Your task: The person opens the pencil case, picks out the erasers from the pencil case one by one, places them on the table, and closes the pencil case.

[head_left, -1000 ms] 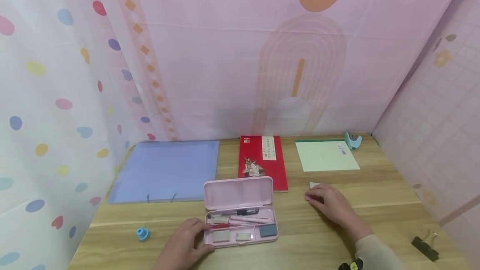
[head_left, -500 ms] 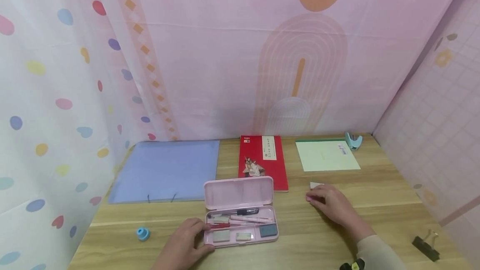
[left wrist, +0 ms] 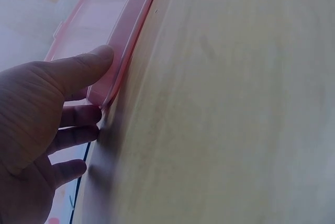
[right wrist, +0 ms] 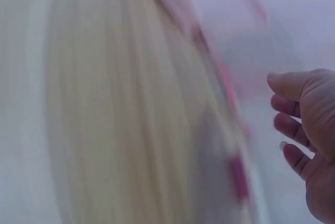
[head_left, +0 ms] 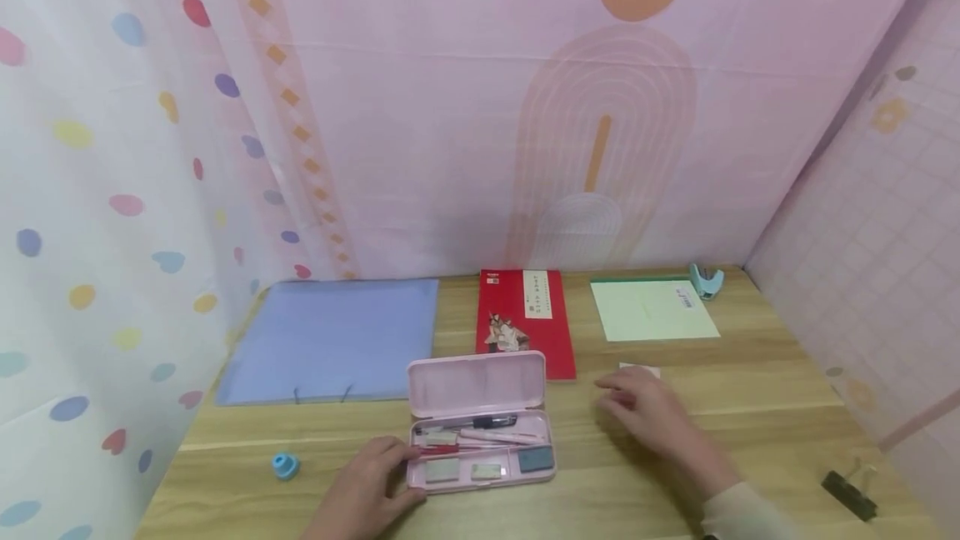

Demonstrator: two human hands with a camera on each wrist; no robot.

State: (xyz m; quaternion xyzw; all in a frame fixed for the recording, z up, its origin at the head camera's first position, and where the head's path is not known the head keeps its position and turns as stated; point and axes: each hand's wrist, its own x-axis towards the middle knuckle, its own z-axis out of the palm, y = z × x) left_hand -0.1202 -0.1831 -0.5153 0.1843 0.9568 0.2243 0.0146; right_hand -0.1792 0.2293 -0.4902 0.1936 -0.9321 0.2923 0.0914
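An open pink pencil case (head_left: 476,390) stands at the front middle of the table, lid raised. Inside lie a black pen (head_left: 495,422), a pink pen (head_left: 498,437), a red item and a dark grey-blue eraser (head_left: 535,459) among several small blocks. My left hand (head_left: 367,482) holds the case's left end, thumb (left wrist: 99,59) on its front wall. To the right of the case, my right hand (head_left: 647,407) is over the table, fingers parted with nothing between them. A small magenta thing (right wrist: 238,177) lies on the table near it in the right wrist view. Behind that hand shows a partly hidden white piece (head_left: 651,372).
A blue folder (head_left: 337,340) lies back left, a red book (head_left: 528,315) behind the case. Back right are a pale green notebook (head_left: 652,311) and a light blue stapler-like tool (head_left: 706,282). A blue knob-shaped piece (head_left: 285,466) stands left; a black binder clip (head_left: 849,496) lies right.
My right hand has let go of the small magenta thing and shifted slightly left, uncovering more of the white piece. My left hand stays on the pencil case.
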